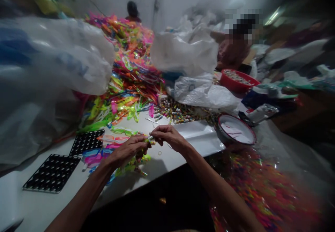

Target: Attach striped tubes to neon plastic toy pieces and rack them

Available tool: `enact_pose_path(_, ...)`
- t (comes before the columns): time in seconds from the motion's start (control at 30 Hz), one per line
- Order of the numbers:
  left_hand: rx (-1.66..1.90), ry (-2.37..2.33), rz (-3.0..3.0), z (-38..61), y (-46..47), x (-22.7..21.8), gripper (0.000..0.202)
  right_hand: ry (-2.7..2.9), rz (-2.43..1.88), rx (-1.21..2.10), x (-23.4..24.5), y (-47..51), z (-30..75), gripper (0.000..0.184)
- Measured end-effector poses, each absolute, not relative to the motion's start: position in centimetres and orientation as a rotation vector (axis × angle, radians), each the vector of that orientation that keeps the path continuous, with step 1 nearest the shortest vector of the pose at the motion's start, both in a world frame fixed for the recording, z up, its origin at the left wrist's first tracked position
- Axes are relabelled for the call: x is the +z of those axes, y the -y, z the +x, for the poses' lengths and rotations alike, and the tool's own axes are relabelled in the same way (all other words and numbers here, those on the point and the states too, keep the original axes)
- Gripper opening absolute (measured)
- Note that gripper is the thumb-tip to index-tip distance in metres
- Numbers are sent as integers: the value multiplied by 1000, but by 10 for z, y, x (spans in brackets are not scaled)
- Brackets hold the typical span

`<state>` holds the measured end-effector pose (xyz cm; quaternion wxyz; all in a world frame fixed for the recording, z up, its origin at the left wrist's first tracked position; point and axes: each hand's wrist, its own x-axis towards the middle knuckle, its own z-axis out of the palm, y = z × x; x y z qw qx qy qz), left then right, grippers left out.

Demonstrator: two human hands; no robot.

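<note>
Over the white table, my two hands meet at a small shiny tube [150, 138] with a bit of yellow-green plastic by it. My left hand [133, 146] pinches it from the left, and the fingertips of my right hand [169, 136] close on its other end. Colourful plastic pieces [115, 140] in orange, pink, blue and green lie beneath and beside my left hand. Below my right hand is a small ring [159, 153] on the table. A thin wire-like thing [152, 121] shows just beyond the fingers. The finest details at the fingertips are too small to make out.
Two black perforated trays [52, 173] lie at left. A tall heap of bright plastic pieces [133, 67] rises behind, between large plastic bags [52, 60]. Many small tubes [180, 115], a round tub [237, 129] and a red basin [239, 80] stand right. Two people [232, 52] are farther back.
</note>
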<state>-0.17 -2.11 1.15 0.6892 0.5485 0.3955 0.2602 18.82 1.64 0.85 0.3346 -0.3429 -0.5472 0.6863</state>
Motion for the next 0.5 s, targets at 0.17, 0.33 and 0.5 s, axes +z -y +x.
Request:
enact_pose_path(0.17,564,-863,1237,2,22,9,13,1482,-917,1797,11,-14,190,24)
enact_pose_path(0.33,547,-895,1308,0,24,0,27,1479,-921,1859,3,-13,191,24)
enact_pose_path(0.5,459,-886,1354,-1,28,-2,40,1577,-951,1795,4,-9,193,26)
